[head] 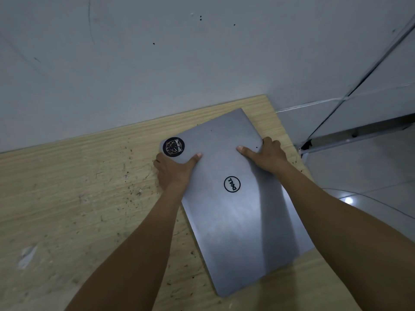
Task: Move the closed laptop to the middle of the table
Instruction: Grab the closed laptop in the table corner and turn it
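Both hands, left (174, 170) and right (268, 154), grip the closed laptop's (235, 212) side edges, fingers hidden underneath.

A closed laptop (235, 198) has a grey lid that looks like brushed metal, smooth with a soft satin sheen and faint streaks of reflected light. A round black sticker (173, 147) near one corner looks glossy, and a black ring logo (232, 184) is printed flat on the lid. The desk (67, 198) beneath is pale wood-grain laminate, matt, scuffed, and speckled with dark specks and a chipped whitish patch. The wall (157, 63) behind is painted, matt and slightly marked. The floor (370, 180) at right is glossy tile, catching a bright glint of light.
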